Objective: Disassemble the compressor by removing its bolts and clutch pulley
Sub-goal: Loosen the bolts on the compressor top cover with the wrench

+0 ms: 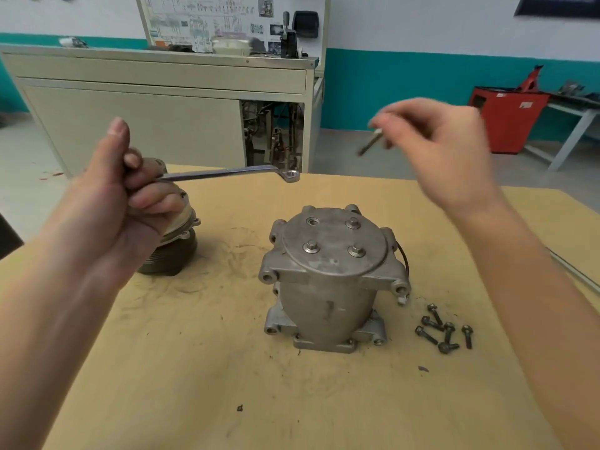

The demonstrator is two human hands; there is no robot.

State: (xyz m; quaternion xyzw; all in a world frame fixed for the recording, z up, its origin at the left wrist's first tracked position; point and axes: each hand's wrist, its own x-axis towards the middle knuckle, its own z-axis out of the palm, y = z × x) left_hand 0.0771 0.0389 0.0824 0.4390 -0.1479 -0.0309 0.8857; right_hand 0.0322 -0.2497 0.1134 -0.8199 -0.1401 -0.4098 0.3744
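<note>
Left hand [130, 196], raised left of the compressor, fingers curled round the handle of a silver ring spanner [227, 173]; the ring end hangs above and behind the compressor. Right hand [435, 147], raised to the compressor's upper right, pinches a long grey bolt [370, 144], motion-blurred, tip hard to make out. Grey cast-metal compressor [328, 277] stands upright mid tan wooden table [227, 368]: three hex bolts in its round top cover, fourth hole open. Dark ribbed clutch pulley [175, 251] left of the compressor, partly hidden by the left hand. Small dark loose bolts [444, 329] heaped right of its base.
</note>
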